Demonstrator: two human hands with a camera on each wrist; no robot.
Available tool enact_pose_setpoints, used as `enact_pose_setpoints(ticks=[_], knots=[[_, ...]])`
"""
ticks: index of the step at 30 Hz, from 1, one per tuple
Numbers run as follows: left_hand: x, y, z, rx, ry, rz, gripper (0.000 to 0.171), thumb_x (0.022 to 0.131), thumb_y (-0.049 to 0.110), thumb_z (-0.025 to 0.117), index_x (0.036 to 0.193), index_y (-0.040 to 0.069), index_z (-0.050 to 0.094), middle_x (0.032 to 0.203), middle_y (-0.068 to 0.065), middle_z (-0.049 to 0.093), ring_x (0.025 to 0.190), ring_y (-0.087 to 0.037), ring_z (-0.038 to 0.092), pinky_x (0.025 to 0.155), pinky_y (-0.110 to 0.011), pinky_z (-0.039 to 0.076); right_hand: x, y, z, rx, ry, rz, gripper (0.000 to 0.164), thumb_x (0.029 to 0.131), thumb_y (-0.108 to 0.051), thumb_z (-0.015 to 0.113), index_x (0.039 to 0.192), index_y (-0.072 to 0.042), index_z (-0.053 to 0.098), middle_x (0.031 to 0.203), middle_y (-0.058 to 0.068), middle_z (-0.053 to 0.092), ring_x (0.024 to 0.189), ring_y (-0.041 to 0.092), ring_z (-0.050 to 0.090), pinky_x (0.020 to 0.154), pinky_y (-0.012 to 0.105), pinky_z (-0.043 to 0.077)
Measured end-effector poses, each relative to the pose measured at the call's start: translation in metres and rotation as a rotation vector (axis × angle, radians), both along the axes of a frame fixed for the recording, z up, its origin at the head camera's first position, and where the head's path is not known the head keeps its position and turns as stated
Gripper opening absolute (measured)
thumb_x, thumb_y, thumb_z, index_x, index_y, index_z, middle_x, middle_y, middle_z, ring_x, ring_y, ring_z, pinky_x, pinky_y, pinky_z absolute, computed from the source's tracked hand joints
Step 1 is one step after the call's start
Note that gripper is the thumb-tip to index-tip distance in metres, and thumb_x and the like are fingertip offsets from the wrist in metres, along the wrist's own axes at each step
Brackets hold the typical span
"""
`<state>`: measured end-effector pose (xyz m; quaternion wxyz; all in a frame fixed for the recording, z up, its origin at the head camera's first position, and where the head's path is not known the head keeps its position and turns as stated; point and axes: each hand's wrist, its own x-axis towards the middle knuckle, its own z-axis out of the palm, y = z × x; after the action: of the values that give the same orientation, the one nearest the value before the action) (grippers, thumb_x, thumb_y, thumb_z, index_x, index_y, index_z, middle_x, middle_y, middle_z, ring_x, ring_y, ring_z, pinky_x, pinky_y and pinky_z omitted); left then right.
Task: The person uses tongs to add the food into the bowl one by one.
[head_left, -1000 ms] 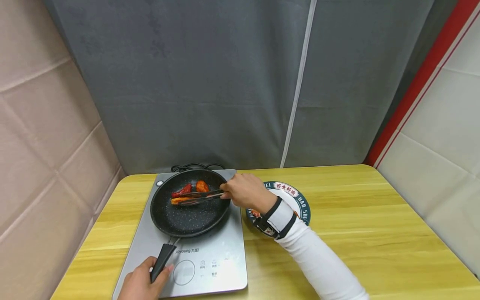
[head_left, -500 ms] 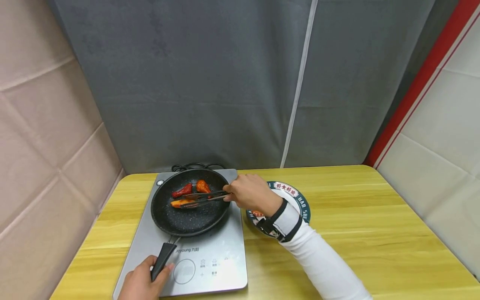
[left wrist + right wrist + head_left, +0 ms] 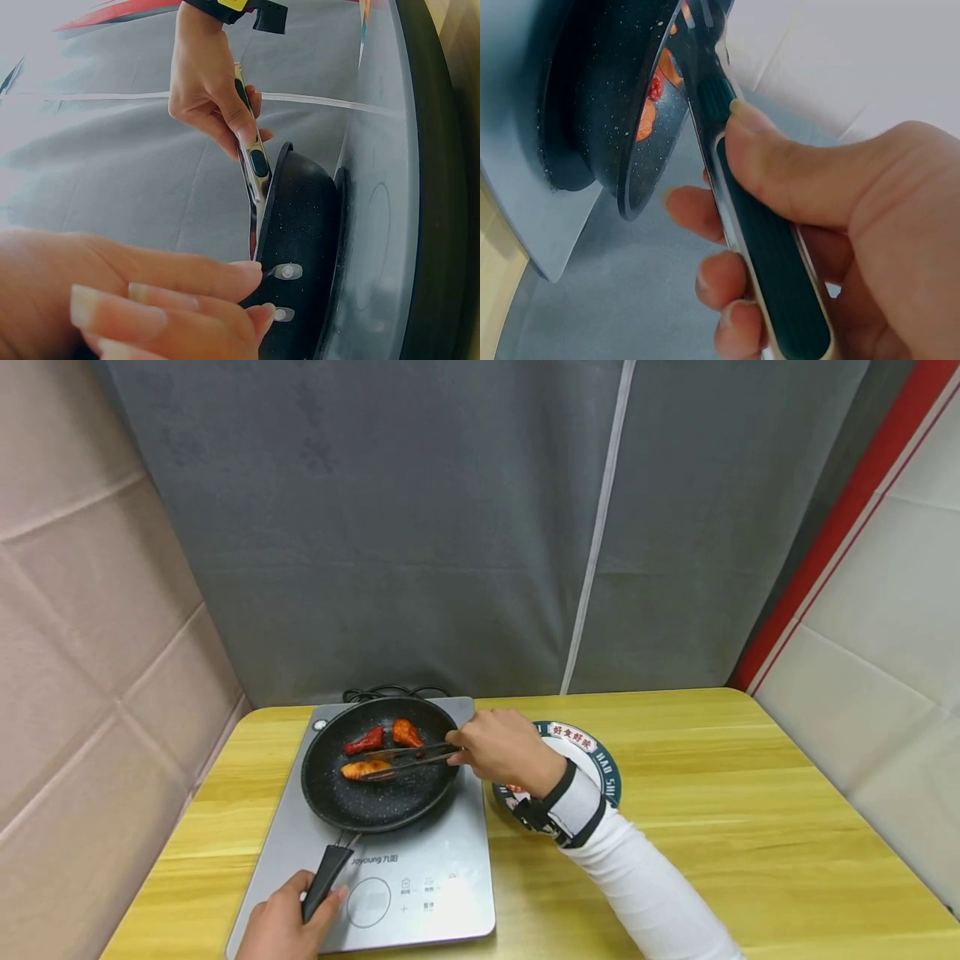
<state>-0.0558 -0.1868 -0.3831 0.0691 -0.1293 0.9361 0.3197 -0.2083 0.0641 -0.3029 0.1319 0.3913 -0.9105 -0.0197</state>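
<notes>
My left hand [image 3: 288, 918] grips the black handle [image 3: 327, 881] of a speckled frying pan [image 3: 375, 802]. In my right hand [image 3: 502, 747] is a pair of metal tongs [image 3: 765, 247] with dark green grips, thumb on one side and fingers curled round the other. The tong arms reach into the pan from its right side. Their tips are at an orange-brown piece of food [image 3: 365, 769] that looks like a chicken wing. Behind it lie a red drumstick-shaped piece [image 3: 365, 741] and an orange-brown one [image 3: 407, 732].
Under the pan is a silver induction cooker [image 3: 450, 860] with a coiled black cable [image 3: 375, 693] behind. A green-rimmed plate [image 3: 607, 777] with some orange food sits right of it, partly hidden by my right wrist. A grey curtain [image 3: 412, 527] hangs behind the wooden table [image 3: 712, 793].
My right hand and the tongs have shifted slightly right. The near piece has turned and shows a browner, darker-marked face. My left hand stays on the pan handle.
</notes>
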Motion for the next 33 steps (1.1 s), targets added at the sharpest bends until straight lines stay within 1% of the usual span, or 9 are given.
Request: enact_pose_setpoints(ticks=[4, 13, 17, 20, 24, 26, 29, 31, 33], knots=[[0.001, 0.000, -0.001, 0.001, 0.003, -0.001, 0.029, 0.084, 0.026, 0.064, 0.086, -0.001, 0.053, 0.053, 0.001, 0.039, 0.048, -0.014, 0.035, 0.047, -0.028, 0.027, -0.001, -0.004, 0.000, 0.003, 0.004, -0.014, 0.021, 0.085, -0.042, 0.061, 0.074, -0.025, 0.057, 0.057, -0.005, 0.046, 0.047, 0.013, 0.044, 0.038, 0.031, 0.035], [0.001, 0.001, 0.001, 0.003, -0.007, 0.004, 0.029, 0.084, 0.027, 0.064, 0.086, 0.000, 0.053, 0.053, 0.001, 0.039, 0.048, -0.014, 0.035, 0.048, -0.028, 0.027, -0.003, -0.009, 0.000, 0.001, 0.005, -0.013, 0.024, 0.086, -0.042, 0.059, 0.072, -0.023, 0.054, 0.056, -0.004, 0.046, 0.047, 0.015, 0.046, 0.038, 0.032, 0.037], [0.001, 0.001, 0.002, 0.000, 0.005, 0.003, 0.030, 0.084, 0.028, 0.064, 0.085, 0.000, 0.053, 0.053, 0.001, 0.039, 0.048, -0.014, 0.035, 0.047, -0.028, 0.027, -0.001, -0.007, 0.005, 0.021, -0.013, -0.033, 0.023, 0.086, -0.043, 0.060, 0.075, -0.023, 0.055, 0.058, -0.005, 0.047, 0.049, 0.014, 0.047, 0.039, 0.031, 0.037], [0.001, 0.001, 0.003, 0.000, 0.003, 0.003, 0.029, 0.084, 0.027, 0.064, 0.085, 0.000, 0.053, 0.053, 0.001, 0.039, 0.048, -0.014, 0.035, 0.047, -0.028, 0.027, 0.003, -0.002, 0.011, 0.013, -0.041, -0.046, 0.019, 0.085, -0.043, 0.061, 0.081, -0.024, 0.060, 0.063, -0.006, 0.053, 0.053, 0.012, 0.049, 0.042, 0.030, 0.038], [0.001, 0.001, 0.002, 0.005, -0.014, 0.009, 0.029, 0.084, 0.027, 0.063, 0.085, 0.000, 0.053, 0.053, 0.001, 0.039, 0.048, -0.014, 0.035, 0.048, -0.028, 0.027, 0.011, 0.014, 0.020, -0.056, -0.074, -0.055, 0.021, 0.084, -0.039, 0.064, 0.095, -0.022, 0.066, 0.071, -0.009, 0.058, 0.059, 0.008, 0.051, 0.048, 0.027, 0.041], [0.000, 0.001, 0.002, 0.007, -0.018, 0.010, 0.029, 0.084, 0.027, 0.063, 0.085, 0.000, 0.053, 0.053, 0.001, 0.039, 0.048, -0.014, 0.035, 0.048, -0.028, 0.027, 0.015, 0.025, 0.021, -0.099, -0.067, -0.057, 0.025, 0.084, -0.038, 0.064, 0.101, -0.020, 0.066, 0.073, -0.009, 0.059, 0.060, 0.007, 0.051, 0.049, 0.026, 0.041], [-0.001, 0.001, 0.001, 0.007, -0.024, 0.014, 0.029, 0.085, 0.027, 0.063, 0.085, 0.000, 0.053, 0.054, 0.001, 0.039, 0.048, -0.014, 0.035, 0.048, -0.028, 0.028, 0.021, 0.042, 0.021, -0.175, -0.028, -0.059, 0.032, 0.084, -0.036, 0.065, 0.109, -0.016, 0.066, 0.081, -0.007, 0.064, 0.062, 0.006, 0.054, 0.050, 0.026, 0.043], [-0.001, 0.001, 0.001, 0.000, -0.022, 0.013, 0.030, 0.084, 0.027, 0.064, 0.084, 0.000, 0.052, 0.054, 0.001, 0.040, 0.049, -0.014, 0.036, 0.048, -0.028, 0.028, 0.025, 0.055, 0.020, -0.220, 0.019, -0.053, 0.034, 0.083, -0.036, 0.066, 0.110, -0.015, 0.065, 0.082, -0.005, 0.066, 0.060, 0.008, 0.053, 0.048, 0.026, 0.042], [-0.001, 0.001, 0.000, -0.007, -0.017, 0.012, 0.029, 0.084, 0.026, 0.064, 0.084, 0.000, 0.052, 0.054, 0.001, 0.039, 0.049, -0.014, 0.037, 0.048, -0.028, 0.029, 0.030, 0.068, 0.018, -0.263, 0.047, -0.052, 0.036, 0.082, -0.036, 0.066, 0.109, -0.013, 0.066, 0.087, -0.002, 0.068, 0.061, 0.009, 0.056, 0.049, 0.026, 0.044]])
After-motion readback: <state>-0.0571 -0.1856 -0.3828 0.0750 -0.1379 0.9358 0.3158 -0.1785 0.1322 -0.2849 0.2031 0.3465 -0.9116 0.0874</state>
